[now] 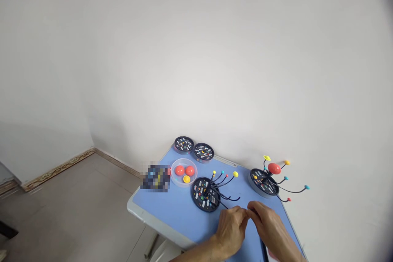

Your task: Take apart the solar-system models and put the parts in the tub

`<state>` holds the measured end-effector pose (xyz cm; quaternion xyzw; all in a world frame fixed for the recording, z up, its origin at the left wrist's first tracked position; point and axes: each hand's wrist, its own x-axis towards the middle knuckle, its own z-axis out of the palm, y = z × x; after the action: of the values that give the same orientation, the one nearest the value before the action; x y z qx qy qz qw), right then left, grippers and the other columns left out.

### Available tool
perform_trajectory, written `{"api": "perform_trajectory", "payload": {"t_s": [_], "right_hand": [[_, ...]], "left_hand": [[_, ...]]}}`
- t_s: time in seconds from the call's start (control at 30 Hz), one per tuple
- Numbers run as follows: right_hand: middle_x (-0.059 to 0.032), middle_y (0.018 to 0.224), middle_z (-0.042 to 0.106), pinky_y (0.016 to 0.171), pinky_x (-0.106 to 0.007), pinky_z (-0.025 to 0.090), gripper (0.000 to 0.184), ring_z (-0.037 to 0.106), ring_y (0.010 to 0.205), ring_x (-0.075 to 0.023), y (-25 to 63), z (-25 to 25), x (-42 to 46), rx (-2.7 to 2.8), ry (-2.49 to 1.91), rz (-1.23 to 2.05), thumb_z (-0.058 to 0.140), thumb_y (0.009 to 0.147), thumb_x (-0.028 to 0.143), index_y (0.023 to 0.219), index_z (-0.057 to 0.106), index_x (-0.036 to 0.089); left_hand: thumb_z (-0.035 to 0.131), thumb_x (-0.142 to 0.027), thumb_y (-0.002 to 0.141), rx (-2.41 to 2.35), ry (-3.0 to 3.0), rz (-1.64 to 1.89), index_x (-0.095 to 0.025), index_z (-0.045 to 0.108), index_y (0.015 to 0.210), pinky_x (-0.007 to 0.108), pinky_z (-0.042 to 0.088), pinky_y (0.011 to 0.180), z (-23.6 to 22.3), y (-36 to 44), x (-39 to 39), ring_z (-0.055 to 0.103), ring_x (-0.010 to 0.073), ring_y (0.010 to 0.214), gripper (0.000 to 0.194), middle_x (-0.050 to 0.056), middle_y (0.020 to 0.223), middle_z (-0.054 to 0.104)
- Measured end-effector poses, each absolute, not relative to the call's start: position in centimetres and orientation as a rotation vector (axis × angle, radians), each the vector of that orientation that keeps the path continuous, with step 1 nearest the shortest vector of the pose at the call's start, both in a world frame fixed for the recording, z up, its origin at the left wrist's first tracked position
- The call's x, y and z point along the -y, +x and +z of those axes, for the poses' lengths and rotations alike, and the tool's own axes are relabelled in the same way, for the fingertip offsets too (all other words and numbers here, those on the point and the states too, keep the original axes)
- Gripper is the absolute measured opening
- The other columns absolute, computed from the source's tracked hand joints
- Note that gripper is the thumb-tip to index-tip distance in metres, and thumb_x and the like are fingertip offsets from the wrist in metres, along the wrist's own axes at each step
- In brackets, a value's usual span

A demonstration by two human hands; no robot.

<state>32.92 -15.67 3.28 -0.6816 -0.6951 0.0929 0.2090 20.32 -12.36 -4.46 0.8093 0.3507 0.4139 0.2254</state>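
My left hand (231, 226) and my right hand (267, 221) meet over the near part of the blue table (172, 206), fingers pinched together on something small that I cannot make out. Just beyond them stands a round black base (203, 195) with thin black wire arms tipped by small yellow, blue and red balls (235, 174). To the right sits a second such model (264, 181) with a big red ball (274, 168) at its centre and several coloured balls on arms.
A clear dish (183, 172) holds two red balls and a yellow one. Two more black discs (184, 144) (203, 152) lie at the table's far edge against the white wall. A blurred patch (155, 177) sits at the left edge. Tiled floor lies to the left.
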Motion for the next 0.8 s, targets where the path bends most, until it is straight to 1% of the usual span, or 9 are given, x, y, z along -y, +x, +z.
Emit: {"api": "perform_trajectory", "payload": {"t_s": [0.2, 0.27, 0.33, 0.4, 0.47, 0.57, 0.63, 0.7, 0.8], "right_hand": [[-0.0089, 0.087, 0.065, 0.064, -0.03, 0.049, 0.031, 0.065, 0.07, -0.0201, 32.7, 3.3, 16.1, 2.053, -1.775, 0.241, 0.03, 0.09, 0.027, 0.087, 0.06, 0.025], [-0.01, 0.093, 0.065, 0.068, -0.031, 0.051, 0.031, 0.066, 0.075, -0.0201, 32.4, 3.4, 16.1, 2.041, -1.732, 0.238, 0.029, 0.09, 0.025, 0.091, 0.06, 0.025], [-0.011, 0.099, 0.066, 0.071, -0.031, 0.051, 0.029, 0.067, 0.078, -0.0203, 32.3, 3.4, 16.1, 1.999, -1.729, 0.229, 0.031, 0.091, 0.029, 0.096, 0.059, 0.024], [-0.0105, 0.096, 0.068, 0.069, -0.032, 0.051, 0.026, 0.067, 0.075, -0.0207, 32.4, 3.3, 16.0, 1.953, -1.789, 0.226, 0.035, 0.092, 0.035, 0.095, 0.058, 0.024], [-0.0076, 0.083, 0.068, 0.065, -0.031, 0.049, 0.026, 0.065, 0.068, -0.0205, 32.5, 3.2, 15.9, 1.945, -1.861, 0.225, 0.036, 0.092, 0.039, 0.084, 0.056, 0.025], [-0.0046, 0.07, 0.065, 0.06, -0.029, 0.047, 0.028, 0.063, 0.062, -0.0194, 32.8, 3.1, 15.6, 1.996, -1.854, 0.186, 0.035, 0.093, 0.035, 0.073, 0.051, 0.025], [-0.0047, 0.072, 0.065, 0.057, -0.028, 0.046, 0.027, 0.062, 0.059, -0.0184, 32.9, 3.3, 15.5, 1.997, -1.782, 0.107, 0.035, 0.093, 0.033, 0.076, 0.054, 0.024], [-0.0067, 0.079, 0.067, 0.057, -0.028, 0.048, 0.026, 0.063, 0.061, -0.0184, 33.1, 3.9, 15.4, 1.95, -1.685, 0.017, 0.034, 0.094, 0.033, 0.085, 0.057, 0.024], [-0.0095, 0.091, 0.07, 0.063, -0.029, 0.052, 0.025, 0.067, 0.072, -0.02, 32.8, 5.6, 15.0, 1.861, -1.583, -0.058, 0.038, 0.094, 0.036, 0.095, 0.06, 0.024]], "left_hand": [[0.042, -0.024, 0.098, -0.926, 2.187, 1.167, -0.019, 0.064, 0.081, 0.027, 0.038, 0.054, -4.3, 20.2, 12.3, 0.068, 0.0186, 0.064, 0.028, 0.005, 0.074, 0.072], [0.041, -0.021, 0.097, -0.922, 2.159, 1.176, -0.019, 0.065, 0.083, 0.027, 0.039, 0.055, -4.2, 20.2, 12.3, 0.068, 0.0191, 0.064, 0.028, 0.006, 0.074, 0.072], [0.043, -0.018, 0.095, -0.909, 2.137, 1.176, -0.019, 0.066, 0.083, 0.026, 0.041, 0.057, -4.2, 20.2, 12.2, 0.068, 0.0187, 0.066, 0.026, 0.005, 0.075, 0.072], [0.045, -0.016, 0.093, -0.89, 2.121, 1.176, -0.02, 0.067, 0.083, 0.025, 0.042, 0.059, -4.2, 20.2, 12.2, 0.069, 0.0179, 0.068, 0.025, 0.005, 0.077, 0.073], [0.045, -0.017, 0.094, -0.875, 2.12, 1.174, -0.021, 0.069, 0.086, 0.025, 0.042, 0.06, -4.1, 20.1, 12.3, 0.069, 0.0172, 0.07, 0.025, 0.004, 0.078, 0.073], [0.045, -0.019, 0.095, -0.9, 2.149, 1.153, -0.021, 0.069, 0.089, 0.025, 0.041, 0.058, -4.0, 20.0, 12.3, 0.068, 0.0169, 0.068, 0.025, 0.003, 0.078, 0.074], [0.046, -0.018, 0.094, -0.947, 2.175, 1.11, -0.02, 0.068, 0.083, 0.026, 0.039, 0.057, -4.0, 20.1, 12.4, 0.068, 0.017, 0.067, 0.025, 0.004, 0.077, 0.073], [0.047, -0.017, 0.093, -0.989, 2.201, 1.052, -0.019, 0.066, 0.078, 0.027, 0.038, 0.057, -4.0, 20.1, 12.5, 0.068, 0.0173, 0.068, 0.024, 0.004, 0.077, 0.073], [0.046, -0.02, 0.094, -1.01, 2.216, 0.982, -0.02, 0.066, 0.083, 0.028, 0.038, 0.06, -3.9, 20.1, 12.6, 0.069, 0.0187, 0.074, 0.023, 0.004, 0.082, 0.074]]}}
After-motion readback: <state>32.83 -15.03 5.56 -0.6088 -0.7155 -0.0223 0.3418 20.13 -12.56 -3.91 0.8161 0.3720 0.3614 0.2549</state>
